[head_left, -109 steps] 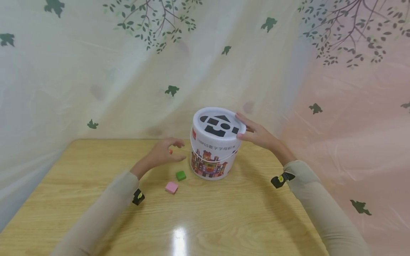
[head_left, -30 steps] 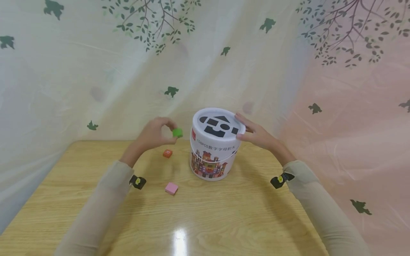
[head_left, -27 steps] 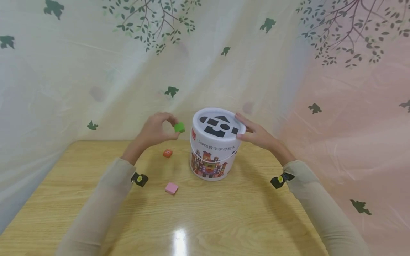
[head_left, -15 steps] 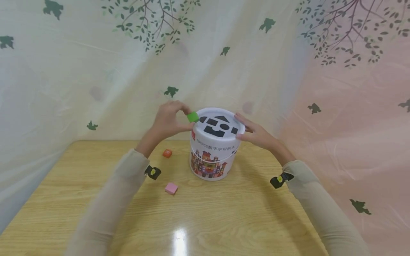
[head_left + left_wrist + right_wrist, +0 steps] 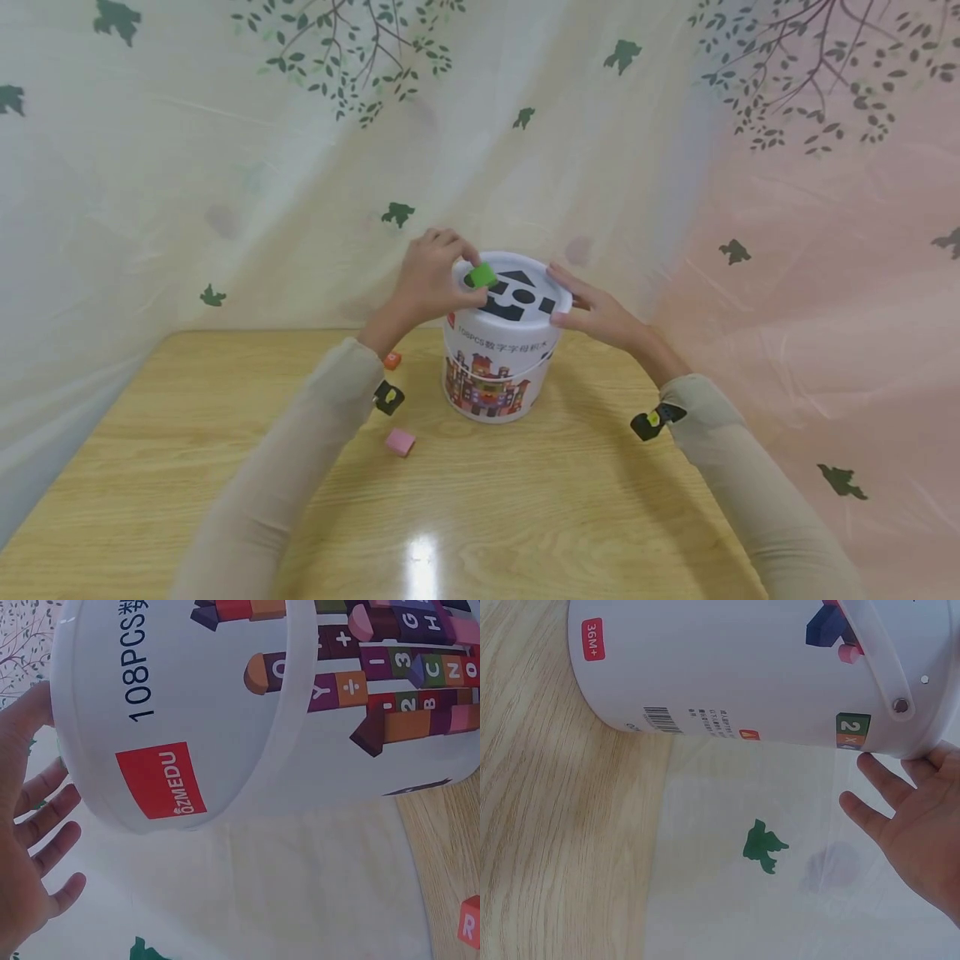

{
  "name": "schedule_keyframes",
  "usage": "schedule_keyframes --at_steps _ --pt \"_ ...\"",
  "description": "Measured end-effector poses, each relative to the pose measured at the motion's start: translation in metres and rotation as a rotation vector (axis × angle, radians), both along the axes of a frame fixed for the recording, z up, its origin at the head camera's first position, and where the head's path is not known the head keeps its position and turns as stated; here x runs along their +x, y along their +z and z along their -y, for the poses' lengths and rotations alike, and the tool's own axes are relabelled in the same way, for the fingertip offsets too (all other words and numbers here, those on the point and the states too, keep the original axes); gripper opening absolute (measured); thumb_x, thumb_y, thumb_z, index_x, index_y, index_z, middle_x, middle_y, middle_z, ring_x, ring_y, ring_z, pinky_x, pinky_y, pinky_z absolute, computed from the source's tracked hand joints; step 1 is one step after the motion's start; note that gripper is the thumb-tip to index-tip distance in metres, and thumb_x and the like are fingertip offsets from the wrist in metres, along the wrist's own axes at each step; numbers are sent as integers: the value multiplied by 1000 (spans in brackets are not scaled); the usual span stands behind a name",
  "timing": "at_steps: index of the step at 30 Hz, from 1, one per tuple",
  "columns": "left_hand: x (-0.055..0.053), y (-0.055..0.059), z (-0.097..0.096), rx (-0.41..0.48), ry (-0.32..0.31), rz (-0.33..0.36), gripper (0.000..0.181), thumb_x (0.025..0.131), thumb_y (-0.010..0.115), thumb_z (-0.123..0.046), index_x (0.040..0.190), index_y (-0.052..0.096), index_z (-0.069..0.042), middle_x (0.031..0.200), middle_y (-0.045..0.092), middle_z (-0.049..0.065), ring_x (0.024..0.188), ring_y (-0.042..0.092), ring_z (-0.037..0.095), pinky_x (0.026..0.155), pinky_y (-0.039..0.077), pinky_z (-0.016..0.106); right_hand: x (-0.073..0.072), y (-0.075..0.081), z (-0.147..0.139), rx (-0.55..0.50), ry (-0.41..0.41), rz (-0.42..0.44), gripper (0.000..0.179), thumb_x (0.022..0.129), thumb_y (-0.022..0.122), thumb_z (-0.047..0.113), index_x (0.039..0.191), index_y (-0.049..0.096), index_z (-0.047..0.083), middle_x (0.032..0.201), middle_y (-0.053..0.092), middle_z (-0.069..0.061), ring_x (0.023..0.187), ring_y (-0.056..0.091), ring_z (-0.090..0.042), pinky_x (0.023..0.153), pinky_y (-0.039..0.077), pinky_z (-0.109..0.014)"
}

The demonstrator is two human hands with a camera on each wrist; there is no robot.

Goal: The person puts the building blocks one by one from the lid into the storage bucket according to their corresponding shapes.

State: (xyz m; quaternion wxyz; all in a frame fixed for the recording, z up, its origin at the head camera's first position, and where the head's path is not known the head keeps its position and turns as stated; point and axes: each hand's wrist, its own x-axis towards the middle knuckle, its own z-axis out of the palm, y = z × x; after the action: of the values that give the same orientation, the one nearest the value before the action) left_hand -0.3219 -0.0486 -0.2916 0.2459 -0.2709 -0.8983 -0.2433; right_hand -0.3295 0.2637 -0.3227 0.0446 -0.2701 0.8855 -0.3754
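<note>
My left hand [image 5: 435, 273] pinches a small green block [image 5: 484, 275] between thumb and fingertips, over the left part of a white bucket's lid. The lid [image 5: 542, 285] bears several black shapes, among them a triangle, a circle and squares; the block overlaps some of them. Upright on the table stands the bucket [image 5: 495, 358], printed with a castle of blocks. At its right rim rests my right hand [image 5: 603, 315], thumb in front and fingers behind, stretched fairly straight. In the left wrist view the bucket's rim hides the green block, while the bucket [image 5: 225, 772] fills the upper part.
An orange block [image 5: 392, 360] lies left of the bucket, partly hidden by the left sleeve; its letter R shows on the orange block [image 5: 470, 924] in the left wrist view. A pink block [image 5: 401, 442] lies nearer on the wooden table [image 5: 570, 500]. A patterned curtain [image 5: 300, 208] hangs behind.
My left hand picked up the green block from the table, raised it and brought it rightward over the lid. The right hand and the bucket have stayed in place.
</note>
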Motion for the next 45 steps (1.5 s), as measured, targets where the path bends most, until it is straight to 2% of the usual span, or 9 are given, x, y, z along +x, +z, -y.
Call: schedule_keyframes --at_steps 10,26,35,45 --pt "-4 6 -6 -108 0 108 40 83 80 -33 118 71 -16 124 65 6 122 49 28 112 36 52 -1 -2 0 -9 -3 3 82 96 67 36 163 21 33 172 7 9 150 34 -41 115 36 -64" --pt "-21 10 -2 -103 -48 257 40 81 84 -32 119 73 -23 127 62 5 123 44 27 110 35 51 0 -2 1 -8 1 1 82 96 67 35 163 20 30 173 8 7 150 34 -40 115 35 -63" --pt "-26 10 -4 -100 -83 286 38 82 83 -28 119 74 -22 128 63 5 121 45 26 108 37 51 1 -3 1 -15 -10 19 82 96 67 37 163 20 34 172 7 8 150 35 -41 115 35 -65" --pt "-26 12 -6 -113 -96 303 38 84 82 -28 121 73 -23 129 61 5 121 45 26 107 38 49 0 -3 0 -24 -4 16 83 96 67 36 164 19 29 172 8 7 150 35 -41 115 35 -64"
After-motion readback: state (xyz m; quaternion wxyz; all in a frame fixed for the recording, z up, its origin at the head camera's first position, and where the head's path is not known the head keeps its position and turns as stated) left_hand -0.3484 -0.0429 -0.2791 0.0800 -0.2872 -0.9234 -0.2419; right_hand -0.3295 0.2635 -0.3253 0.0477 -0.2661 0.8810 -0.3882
